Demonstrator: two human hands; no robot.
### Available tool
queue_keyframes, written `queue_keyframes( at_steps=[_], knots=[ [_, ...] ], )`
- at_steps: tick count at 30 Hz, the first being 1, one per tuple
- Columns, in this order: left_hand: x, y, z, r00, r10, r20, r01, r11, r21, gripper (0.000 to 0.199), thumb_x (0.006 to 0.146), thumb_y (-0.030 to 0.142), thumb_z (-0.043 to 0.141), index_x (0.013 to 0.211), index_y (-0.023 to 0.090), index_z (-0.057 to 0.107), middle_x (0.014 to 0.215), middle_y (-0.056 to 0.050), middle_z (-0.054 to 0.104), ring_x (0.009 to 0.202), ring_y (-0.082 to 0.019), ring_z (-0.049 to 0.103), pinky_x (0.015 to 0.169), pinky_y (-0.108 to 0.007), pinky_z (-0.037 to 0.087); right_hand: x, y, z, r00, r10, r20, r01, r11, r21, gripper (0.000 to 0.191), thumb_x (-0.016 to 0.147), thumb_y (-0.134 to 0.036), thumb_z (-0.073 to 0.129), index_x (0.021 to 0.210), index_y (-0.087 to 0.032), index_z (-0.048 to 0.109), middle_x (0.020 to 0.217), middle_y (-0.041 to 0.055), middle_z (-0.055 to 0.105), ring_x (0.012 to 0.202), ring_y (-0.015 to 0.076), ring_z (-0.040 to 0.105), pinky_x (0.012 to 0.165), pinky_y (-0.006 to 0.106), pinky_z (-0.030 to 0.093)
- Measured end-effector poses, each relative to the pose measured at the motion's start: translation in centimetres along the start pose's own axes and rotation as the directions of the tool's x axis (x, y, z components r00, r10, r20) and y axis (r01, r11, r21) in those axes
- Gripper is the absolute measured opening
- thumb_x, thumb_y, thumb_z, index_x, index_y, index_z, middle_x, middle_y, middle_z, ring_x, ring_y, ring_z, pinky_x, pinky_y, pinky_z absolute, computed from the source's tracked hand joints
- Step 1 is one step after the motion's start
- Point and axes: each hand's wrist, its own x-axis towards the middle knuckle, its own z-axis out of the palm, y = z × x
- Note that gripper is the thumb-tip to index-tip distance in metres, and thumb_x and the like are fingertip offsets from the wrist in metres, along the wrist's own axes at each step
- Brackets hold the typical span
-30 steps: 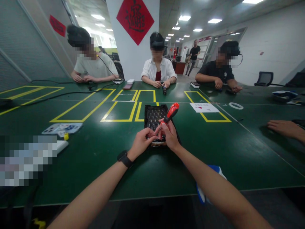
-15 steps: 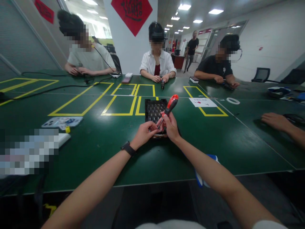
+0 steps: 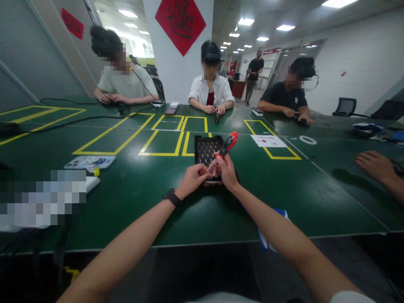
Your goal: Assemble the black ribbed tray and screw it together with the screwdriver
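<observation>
A red and black screwdriver (image 3: 228, 144) is tilted with its handle up and to the right. My right hand (image 3: 227, 171) is closed round the lower part of it. Its thin shaft runs down left to the fingertips of my left hand (image 3: 193, 179), which are pinched together near the tip; what they hold there is too small to name. Both hands are over the near end of a black case (image 3: 206, 149) with rows of small metallic pieces in it.
A phone (image 3: 90, 162) and a pixelated white object (image 3: 91, 183) lie on the left. Right of the case are a paper sheet (image 3: 268, 141), a tape ring (image 3: 308, 140) and a neighbour's hand (image 3: 374, 164). Blue-white material (image 3: 265, 237) hangs at the near edge. People sit opposite.
The camera view has shifted slightly, so the scene sits a little lower and mostly farther right. My hands keep nearly the same pose around the screwdriver.
</observation>
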Motion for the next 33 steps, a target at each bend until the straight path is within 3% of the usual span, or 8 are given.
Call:
queue_keyframes(
  at_steps=[8,15,24,27,30,33],
  knots=[
    [0.3,-0.64,-0.06,0.989,0.106,0.098,-0.109,0.994,0.025,0.021,0.089,0.027,0.048,0.09,0.015,0.066,0.083,-0.004,0.066,0.072,-0.012,0.057,0.069,-0.024,0.042,0.3,0.06,-0.33,1.0,0.011,0.011,-0.011,1.0,0.009,0.028,0.087,-0.044,0.046,0.105,-0.023,0.043,0.065,-0.0055,0.061,0.042,0.0057,0.05,0.041,0.018,0.039],
    [0.25,-0.32,0.1,0.999,0.048,0.023,-0.05,0.995,0.085,0.013,0.081,0.028,0.06,0.081,0.015,0.059,0.076,0.0,0.061,0.067,-0.012,0.052,0.062,-0.022,0.039,0.19,0.17,-0.27,1.0,-0.008,0.012,0.008,1.0,-0.02,0.027,0.086,-0.043,0.048,0.104,-0.023,0.044,0.064,-0.0058,0.06,0.042,0.0055,0.049,0.042,0.019,0.04],
    [0.23,-0.27,-0.22,0.987,0.092,0.131,-0.098,0.994,0.038,0.027,0.091,0.031,0.044,0.087,0.016,0.066,0.08,-0.002,0.066,0.069,-0.012,0.057,0.067,-0.024,0.041,0.29,0.06,-0.4,1.0,0.019,0.013,-0.019,0.999,0.049,0.026,0.087,-0.043,0.044,0.104,-0.022,0.044,0.063,-0.0058,0.06,0.04,0.0058,0.048,0.039,0.018,0.038],
    [0.25,-0.28,-0.07,0.992,0.085,0.096,-0.089,0.995,0.044,0.022,0.088,0.033,0.05,0.092,0.017,0.064,0.084,-0.002,0.067,0.072,-0.013,0.058,0.068,-0.024,0.042,0.43,0.22,-0.43,0.999,0.034,-0.008,-0.033,0.996,0.087,0.026,0.088,-0.042,0.043,0.105,-0.022,0.043,0.063,-0.0053,0.06,0.04,0.0063,0.048,0.039,0.019,0.038],
    [0.3,-0.36,0.07,0.997,0.079,0.008,-0.079,0.995,0.067,0.018,0.079,0.034,0.063,0.083,0.016,0.062,0.082,-0.002,0.065,0.075,-0.014,0.057,0.068,-0.024,0.043,0.42,0.31,-0.38,1.0,0.021,-0.014,-0.02,0.997,0.074,0.025,0.088,-0.041,0.044,0.105,-0.022,0.044,0.063,-0.0053,0.061,0.04,0.0064,0.048,0.04,0.019,0.038],
    [0.32,-0.48,0.1,0.999,0.04,0.002,-0.04,0.999,0.029,0.018,0.078,0.034,0.064,0.077,0.015,0.062,0.077,-0.002,0.065,0.072,-0.014,0.058,0.067,-0.024,0.043,0.28,0.32,-0.34,1.0,0.013,-0.006,-0.012,0.999,0.046,0.025,0.088,-0.041,0.044,0.105,-0.022,0.045,0.063,-0.0054,0.06,0.04,0.0064,0.049,0.04,0.019,0.038]
  ],
)
